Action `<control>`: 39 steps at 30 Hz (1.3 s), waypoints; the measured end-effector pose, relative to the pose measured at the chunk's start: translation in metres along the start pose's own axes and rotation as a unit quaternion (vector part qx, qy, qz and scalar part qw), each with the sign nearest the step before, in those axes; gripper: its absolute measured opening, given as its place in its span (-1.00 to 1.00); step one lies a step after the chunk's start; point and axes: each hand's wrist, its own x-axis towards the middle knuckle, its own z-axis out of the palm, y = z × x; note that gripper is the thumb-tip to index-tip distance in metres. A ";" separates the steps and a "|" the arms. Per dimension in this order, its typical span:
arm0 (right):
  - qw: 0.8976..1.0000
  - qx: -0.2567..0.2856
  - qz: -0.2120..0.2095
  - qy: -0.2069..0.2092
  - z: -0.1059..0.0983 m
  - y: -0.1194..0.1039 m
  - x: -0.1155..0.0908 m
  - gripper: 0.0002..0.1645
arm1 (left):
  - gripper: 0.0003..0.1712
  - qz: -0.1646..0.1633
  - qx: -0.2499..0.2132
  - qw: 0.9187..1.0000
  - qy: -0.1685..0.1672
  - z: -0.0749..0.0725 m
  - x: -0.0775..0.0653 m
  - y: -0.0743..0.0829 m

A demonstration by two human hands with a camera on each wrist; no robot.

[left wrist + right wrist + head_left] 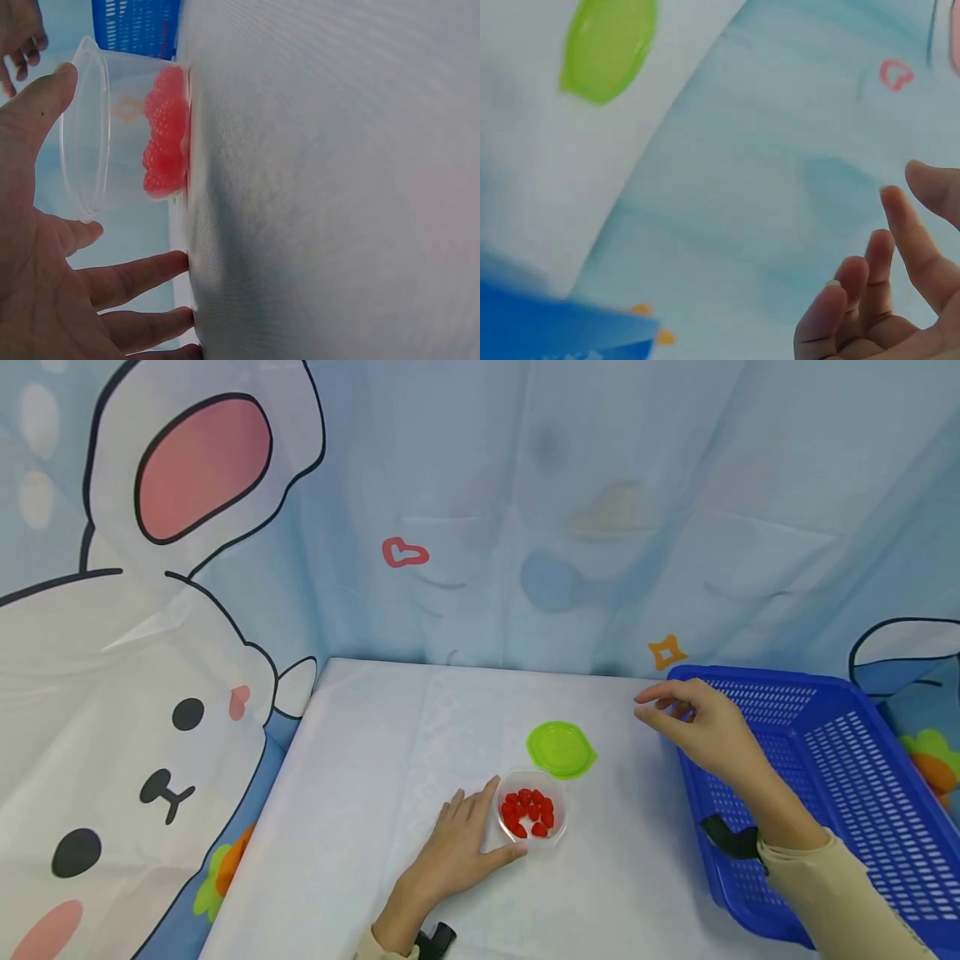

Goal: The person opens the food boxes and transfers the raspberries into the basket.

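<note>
A small clear plastic tub [557, 787] stands upright on the white-covered table, with several red raspberries [521, 811] on its bottom. My left hand [453, 854] lies at its left side, fingers spread; the thumb is right at the rim and the other fingertips reach down to the tablecloth in the left wrist view. Just behind the tub lies a flat green lid [561, 750]. Over the left edge of a blue basket [870, 760] hangs my right hand [697, 727], its fingers loosely bent with nothing between them.
The blue plastic basket takes up the table's right side. White cloth [360, 760] covers the tabletop. Behind it hangs a light blue printed curtain [465, 460], and a large white cartoon animal [127, 693] is printed at the left.
</note>
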 end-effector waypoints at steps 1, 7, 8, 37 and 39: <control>1.000 -0.007 -0.017 0.003 0.003 -0.005 -0.002 -0.77 | 0.14 0.000 0.000 1.000 0.000 0.000 0.000 0.000; 0.996 -0.028 -0.080 -0.002 0.022 -0.031 -0.014 -0.84 | 0.16 0.001 0.004 1.000 -0.003 0.001 0.000 -0.001; 0.996 -0.030 -0.081 -0.005 0.026 -0.034 -0.016 -0.83 | 0.16 0.001 0.005 1.000 -0.004 0.000 0.000 -0.001; 1.000 0.020 -0.001 -0.019 0.155 -0.009 -0.034 -0.83 | 0.16 -0.002 0.018 1.000 -0.014 -0.002 0.000 0.000; 1.000 -0.005 -0.013 -0.013 0.160 -0.009 -0.034 -0.83 | 0.16 -0.002 0.019 1.000 -0.015 -0.002 0.000 0.000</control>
